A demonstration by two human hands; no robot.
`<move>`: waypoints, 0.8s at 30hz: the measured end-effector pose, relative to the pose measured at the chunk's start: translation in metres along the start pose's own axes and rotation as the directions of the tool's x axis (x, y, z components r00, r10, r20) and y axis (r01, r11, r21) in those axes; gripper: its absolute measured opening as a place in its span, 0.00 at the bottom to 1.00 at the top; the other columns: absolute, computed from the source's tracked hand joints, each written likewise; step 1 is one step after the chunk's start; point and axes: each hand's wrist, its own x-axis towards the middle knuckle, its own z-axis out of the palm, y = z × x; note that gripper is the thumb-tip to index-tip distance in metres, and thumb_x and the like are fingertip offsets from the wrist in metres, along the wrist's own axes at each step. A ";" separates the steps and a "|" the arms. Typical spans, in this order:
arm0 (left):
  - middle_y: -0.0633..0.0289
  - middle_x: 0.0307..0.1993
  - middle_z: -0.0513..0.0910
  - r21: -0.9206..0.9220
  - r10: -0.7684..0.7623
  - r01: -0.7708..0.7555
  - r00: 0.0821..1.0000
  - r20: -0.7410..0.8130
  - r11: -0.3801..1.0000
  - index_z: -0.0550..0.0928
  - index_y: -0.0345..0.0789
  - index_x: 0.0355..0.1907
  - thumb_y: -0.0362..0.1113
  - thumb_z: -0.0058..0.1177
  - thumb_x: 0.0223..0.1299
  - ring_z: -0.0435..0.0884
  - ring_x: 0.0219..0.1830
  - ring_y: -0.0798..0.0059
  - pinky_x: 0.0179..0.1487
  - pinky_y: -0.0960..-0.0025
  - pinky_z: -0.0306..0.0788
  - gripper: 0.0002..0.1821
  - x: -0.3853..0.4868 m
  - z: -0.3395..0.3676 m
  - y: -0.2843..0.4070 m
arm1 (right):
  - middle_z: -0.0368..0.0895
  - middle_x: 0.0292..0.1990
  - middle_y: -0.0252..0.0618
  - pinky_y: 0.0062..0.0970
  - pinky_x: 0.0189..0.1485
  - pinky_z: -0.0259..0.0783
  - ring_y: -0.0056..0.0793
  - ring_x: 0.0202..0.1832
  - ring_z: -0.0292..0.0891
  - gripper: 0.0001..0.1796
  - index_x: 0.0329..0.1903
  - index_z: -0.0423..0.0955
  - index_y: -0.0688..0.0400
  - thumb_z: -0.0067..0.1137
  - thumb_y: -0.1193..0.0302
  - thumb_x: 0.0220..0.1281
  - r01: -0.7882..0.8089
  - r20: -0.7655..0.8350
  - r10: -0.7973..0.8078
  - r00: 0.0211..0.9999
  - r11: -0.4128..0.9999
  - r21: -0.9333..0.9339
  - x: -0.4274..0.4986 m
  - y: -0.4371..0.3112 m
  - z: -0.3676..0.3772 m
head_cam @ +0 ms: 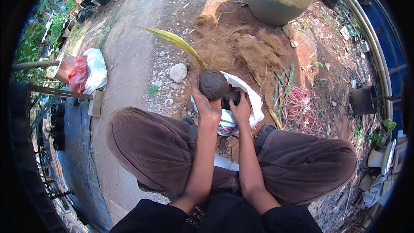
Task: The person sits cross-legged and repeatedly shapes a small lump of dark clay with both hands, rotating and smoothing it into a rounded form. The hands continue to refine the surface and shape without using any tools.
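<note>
My left hand [207,105] cups a dark ball of wet soil [212,84] from below. A long yellow-green leaf [176,40] rises from the top of the ball and leans to the upper left. Just right of it, my right hand [242,107] grips a dark lump of soil [232,97] at the mouth of a white plastic bag [254,95]. The bag stands on the ground between my feet, its rim spread around the lump. How much soil lies deeper in the bag is hidden by my hands.
Brown fibre [226,48] lies beyond the bag, below a large glazed pot [279,0]. Pink plastic strings [302,106] and cut green leaves lie to the right. A whitish stone [178,72] sits on gravel at the left. Farther left are red and white bags [96,69].
</note>
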 end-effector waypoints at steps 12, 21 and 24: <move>0.54 0.46 0.81 0.025 -0.021 0.021 0.999 0.030 0.999 0.72 0.40 0.57 0.62 0.45 0.68 0.83 0.49 0.61 0.50 0.51 0.80 0.29 0.004 -0.003 -0.005 | 0.81 0.50 0.55 0.41 0.58 0.71 0.51 0.53 0.77 0.32 0.58 0.77 0.56 0.73 0.62 0.48 -0.141 0.123 0.146 0.982 0.989 -0.048 -0.008 0.004 0.005; 0.60 0.45 0.81 -0.002 -0.055 0.055 0.997 0.052 0.998 0.72 0.40 0.57 0.61 0.45 0.69 0.83 0.46 0.67 0.50 0.54 0.80 0.28 -0.001 0.002 -0.002 | 0.84 0.42 0.56 0.39 0.52 0.75 0.50 0.47 0.82 0.30 0.50 0.82 0.62 0.71 0.53 0.49 -0.149 0.184 0.156 0.971 0.988 -0.052 -0.009 0.002 0.000; 0.60 0.44 0.81 0.007 -0.057 0.056 0.997 0.052 0.998 0.72 0.40 0.57 0.61 0.45 0.69 0.83 0.45 0.67 0.50 0.54 0.80 0.28 -0.001 0.001 -0.002 | 0.85 0.42 0.55 0.39 0.52 0.75 0.50 0.47 0.82 0.30 0.50 0.82 0.62 0.69 0.51 0.51 -0.134 0.184 0.148 0.972 0.987 -0.085 -0.010 -0.002 0.000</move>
